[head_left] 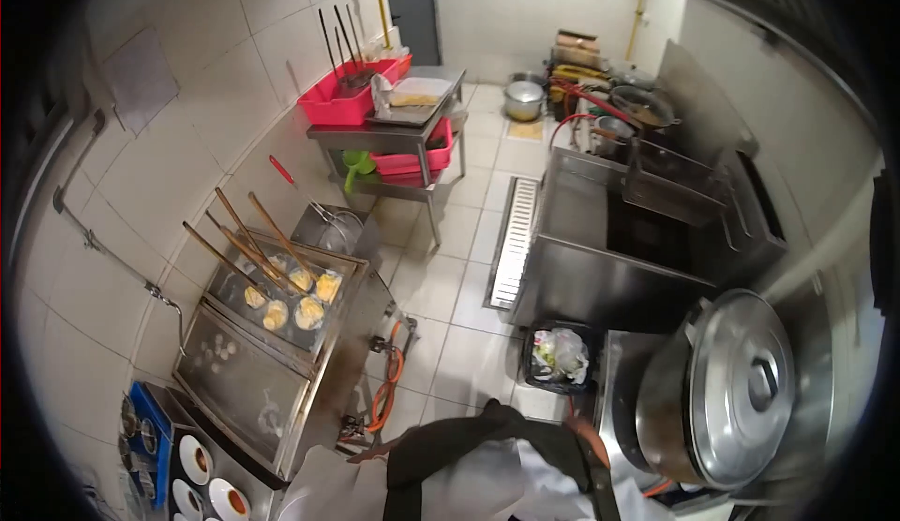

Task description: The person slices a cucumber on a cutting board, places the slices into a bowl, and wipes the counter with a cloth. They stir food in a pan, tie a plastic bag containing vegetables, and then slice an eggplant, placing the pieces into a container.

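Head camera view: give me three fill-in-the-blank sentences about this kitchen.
1. The big steel pot at the right is covered by a ___.
2. The tub on top of the steel table is ___ in colour.
3. The hose lying on the floor is ___ in colour.
Missing words: lid; red; orange.

Both hands are out of the picture, below the bottom edge, where only the person's white coat (511,495) and dark apron (459,451) show. The big pot (717,399), to the right of the body, is cut at its base by the coat and the edge. The small bowls (202,469), far to the left, are partly lost in the dark rim of the lens. What lies in the bin (560,354) ahead and in the strainers (286,301) is too small to tell.
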A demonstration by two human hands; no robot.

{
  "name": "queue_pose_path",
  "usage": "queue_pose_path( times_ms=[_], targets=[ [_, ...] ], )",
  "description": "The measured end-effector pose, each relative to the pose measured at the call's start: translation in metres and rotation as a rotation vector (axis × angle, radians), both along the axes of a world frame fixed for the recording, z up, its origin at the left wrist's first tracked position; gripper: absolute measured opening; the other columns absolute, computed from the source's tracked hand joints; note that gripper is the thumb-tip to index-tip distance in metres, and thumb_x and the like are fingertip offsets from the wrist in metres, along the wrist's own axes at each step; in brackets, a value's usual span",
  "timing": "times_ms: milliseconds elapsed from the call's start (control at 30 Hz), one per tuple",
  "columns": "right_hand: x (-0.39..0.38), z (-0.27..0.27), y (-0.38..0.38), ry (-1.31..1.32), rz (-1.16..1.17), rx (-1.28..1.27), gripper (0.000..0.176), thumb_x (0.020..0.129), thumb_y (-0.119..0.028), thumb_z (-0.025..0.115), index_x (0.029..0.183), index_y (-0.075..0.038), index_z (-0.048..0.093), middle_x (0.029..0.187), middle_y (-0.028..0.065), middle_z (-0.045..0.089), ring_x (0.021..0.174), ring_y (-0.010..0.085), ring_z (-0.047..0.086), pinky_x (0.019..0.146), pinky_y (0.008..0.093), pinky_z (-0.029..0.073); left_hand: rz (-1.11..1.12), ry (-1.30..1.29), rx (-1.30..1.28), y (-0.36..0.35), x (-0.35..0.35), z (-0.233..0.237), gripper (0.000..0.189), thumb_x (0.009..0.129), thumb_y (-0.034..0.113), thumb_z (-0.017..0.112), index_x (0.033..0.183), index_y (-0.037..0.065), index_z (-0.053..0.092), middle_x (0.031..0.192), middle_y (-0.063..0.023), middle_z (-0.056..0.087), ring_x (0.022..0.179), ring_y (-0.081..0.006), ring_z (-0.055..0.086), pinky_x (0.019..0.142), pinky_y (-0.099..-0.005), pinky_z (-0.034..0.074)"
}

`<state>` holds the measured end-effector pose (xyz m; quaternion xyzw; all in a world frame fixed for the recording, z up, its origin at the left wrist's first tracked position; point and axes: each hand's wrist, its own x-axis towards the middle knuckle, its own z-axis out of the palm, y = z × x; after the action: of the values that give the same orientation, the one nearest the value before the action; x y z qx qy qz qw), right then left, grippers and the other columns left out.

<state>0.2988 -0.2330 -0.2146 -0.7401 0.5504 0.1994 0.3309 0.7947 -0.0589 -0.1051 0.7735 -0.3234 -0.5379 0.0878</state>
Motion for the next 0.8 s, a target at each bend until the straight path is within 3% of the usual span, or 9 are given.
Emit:
queue_pose_path(
  times_ms=[33, 67, 100, 233, 367, 500, 667, 767, 800],
  targets=[
    [0.050, 0.018, -0.056, -0.091, 0.036, -0.052, 0.043, 0.082, -0.037, 0.052, 0.105, -0.002, 0.058, 0.106, 0.0199, 0.058, 0.100, 0.0307, 0.056, 0.082, 0.0376, 0.045, 0.006, 0.019, -0.001, -0.028, -0.004, 0.011, 0.074, 0.076, 0.056, 0.056, 0.122, 0.000, 0.041, 0.120, -0.0180, 0.048, 0.113, -0.0291, 0.045, 0.094, -0.0344, 0.036],
    [0.121, 0.098, -0.108, -0.587, -0.107, 0.168, 0.049, 0.081, -0.040, 0.054, 0.110, 0.000, 0.054, 0.111, 0.0198, 0.056, 0.104, 0.0316, 0.054, 0.086, 0.0373, 0.043, 0.008, 0.033, -0.004, -0.058, -0.003, 0.026, 0.074, 0.076, 0.056, 0.056, 0.122, 0.000, 0.041, 0.120, -0.0182, 0.048, 0.113, -0.0292, 0.046, 0.094, -0.0343, 0.036],
    [0.180, 0.083, -0.162, -0.631, -0.104, 0.126, 0.053, 0.079, -0.040, 0.057, 0.112, 0.001, 0.053, 0.112, 0.0207, 0.055, 0.104, 0.0318, 0.053, 0.087, 0.0366, 0.042, 0.011, 0.044, -0.006, -0.088, 0.000, 0.044, 0.074, 0.076, 0.056, 0.056, 0.122, 0.000, 0.041, 0.120, -0.0183, 0.048, 0.113, -0.0293, 0.046, 0.094, -0.0343, 0.036],
    [0.406, 0.315, -0.310, -0.844, 0.323, 0.019, 0.038, 0.084, -0.033, 0.058, 0.112, -0.008, 0.052, 0.097, 0.0065, 0.059, 0.078, 0.0179, 0.055, 0.070, 0.0312, 0.046, 0.079, 0.045, -0.017, -0.198, 0.043, 0.114, 0.075, 0.076, 0.056, 0.056, 0.122, -0.001, 0.041, 0.120, -0.0188, 0.048, 0.113, -0.0295, 0.046, 0.094, -0.0342, 0.036],
    [0.542, 0.342, -0.444, -1.152, 0.546, -0.012, 0.032, 0.086, -0.026, 0.055, 0.112, -0.007, 0.052, 0.095, 0.0068, 0.059, 0.080, 0.0181, 0.056, 0.071, 0.0302, 0.046, 0.184, -0.003, -0.231, -0.333, 0.110, 0.150, 0.078, 0.076, 0.058, 0.055, 0.122, -0.004, 0.040, 0.119, -0.0236, 0.049, 0.111, -0.0319, 0.048, 0.095, -0.0361, 0.036],
    [0.584, 0.312, -0.546, -1.146, 0.342, -0.039, 0.027, 0.086, -0.024, 0.054, 0.106, -0.005, 0.055, 0.093, 0.0085, 0.060, 0.084, 0.0191, 0.057, 0.075, 0.0319, 0.045, -0.206, 0.062, -0.308, -0.509, 0.210, 0.097, 0.081, 0.077, 0.057, 0.054, 0.129, -0.002, 0.035, 0.124, -0.0248, 0.046, 0.114, -0.0326, 0.047, 0.095, -0.0373, 0.036],
    [0.500, 0.279, -0.634, -0.998, -0.346, 0.202, 0.028, 0.083, -0.024, 0.059, 0.099, -0.002, 0.060, 0.091, 0.0095, 0.062, 0.087, 0.0163, 0.058, 0.077, 0.0303, 0.046, -0.652, -0.041, -0.246, -0.774, 0.239, 0.196, 0.068, 0.081, 0.050, 0.053, 0.128, 0.002, 0.039, 0.112, -0.0244, 0.055, 0.105, -0.0328, 0.053, 0.089, -0.0370, 0.041],
    [0.432, 0.264, -0.665, -0.971, -0.744, -0.016, 0.027, 0.083, -0.019, 0.059, 0.103, -0.001, 0.057, 0.090, 0.0064, 0.062, 0.079, 0.0139, 0.058, 0.071, 0.0274, 0.048, -0.920, 0.054, -0.285, -0.930, 0.212, 0.251, 0.050, 0.084, 0.036, 0.055, 0.125, 0.007, 0.045, 0.103, -0.0225, 0.059, 0.098, -0.0284, 0.057, 0.085, -0.0332, 0.043],
    [0.416, 0.249, -0.674, -0.963, -0.901, -0.026, 0.026, 0.083, -0.019, 0.058, 0.103, -0.002, 0.056, 0.089, 0.0058, 0.062, 0.076, 0.0124, 0.058, 0.068, 0.0267, 0.048, -0.985, 0.172, -0.655, -0.976, 0.207, 0.252, 0.040, 0.085, 0.025, 0.055, 0.120, 0.007, 0.050, 0.104, -0.0206, 0.059, 0.098, -0.0270, 0.057, 0.085, -0.0319, 0.043]
  ],
)
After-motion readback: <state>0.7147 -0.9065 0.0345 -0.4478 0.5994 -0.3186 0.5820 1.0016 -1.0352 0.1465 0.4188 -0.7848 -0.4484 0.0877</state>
